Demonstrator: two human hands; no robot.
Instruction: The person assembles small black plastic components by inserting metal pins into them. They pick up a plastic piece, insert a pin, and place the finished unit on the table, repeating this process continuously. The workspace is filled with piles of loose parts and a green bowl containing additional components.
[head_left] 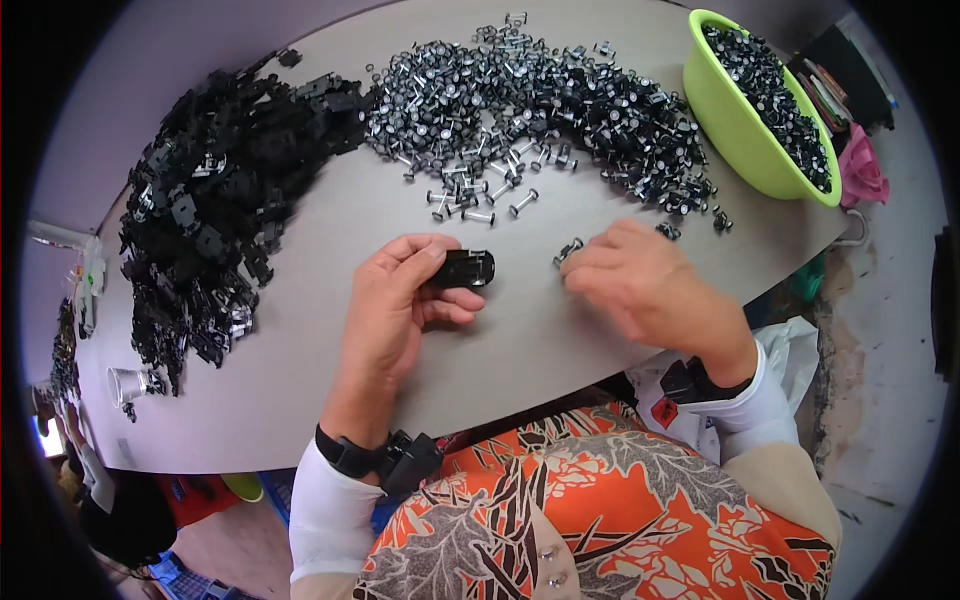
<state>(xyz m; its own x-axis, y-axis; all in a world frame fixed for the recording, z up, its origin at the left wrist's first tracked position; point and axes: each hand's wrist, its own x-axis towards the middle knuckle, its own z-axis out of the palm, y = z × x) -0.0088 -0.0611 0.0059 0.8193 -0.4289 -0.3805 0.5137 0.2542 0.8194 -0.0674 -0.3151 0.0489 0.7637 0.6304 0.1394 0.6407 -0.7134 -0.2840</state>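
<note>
Between the thumb and fingers of my left hand (pixel 405 290) is a small black plastic toy car base (pixel 462 269), held level above the table. My right hand (pixel 640 275) is closed, its fingertips pinching a wheel axle (pixel 568 250) with small black wheels. A gap of bare tabletop lies between the two hands. Beyond them a large heap of wheel axles (pixel 450 110), silvery rods with black wheels, spreads across the table, and a few loose axles (pixel 523 203) lie at its near edge.
A pile of black plastic car bases (pixel 220 170) covers the left of the table (pixel 300 390). At the far right a lime-green basin (pixel 715 120) brims with more wheel axles. A clear cup (pixel 125 385) lies near the left edge. Another person's arm (pixel 95 470) shows at far left.
</note>
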